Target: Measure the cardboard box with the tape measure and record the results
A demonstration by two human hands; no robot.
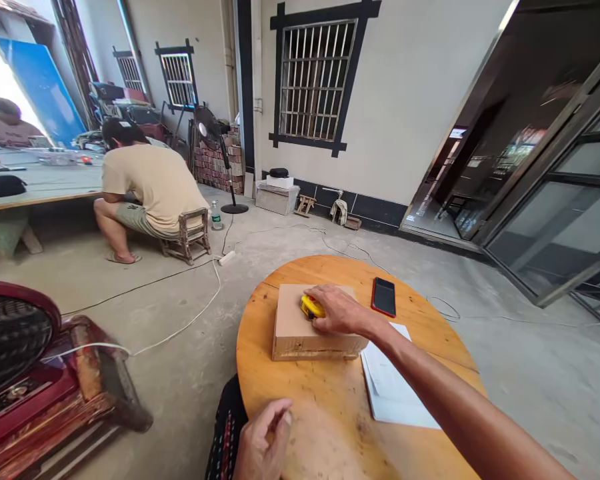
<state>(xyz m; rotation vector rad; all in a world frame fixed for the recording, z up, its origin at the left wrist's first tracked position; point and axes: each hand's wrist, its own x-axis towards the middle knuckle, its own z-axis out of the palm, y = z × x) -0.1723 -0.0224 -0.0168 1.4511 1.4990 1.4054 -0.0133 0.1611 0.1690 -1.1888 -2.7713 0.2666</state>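
My right hand (337, 309) reaches across the round table and is closed around a yellow and black tape measure (311, 307). The tape measure is on top of a brown cardboard box (293, 325), which lies flat on the wood; my fingers hide part of both. Low in the view, my left hand (265, 440) is at the near edge of the table, apart from the box. Its fingers are loosely curled with the thumb close to them, and nothing shows in them. White paper sheets (397, 393) lie right of the box, partly under my right forearm.
A phone (383, 296) with a red edge lies on the wooden table (260, 333) behind the paper. A red fan-like appliance (20, 353) stands at the left. Cables (200, 313) cross the floor. Another person (150, 180) sits at a large table, near a standing fan (225, 153).
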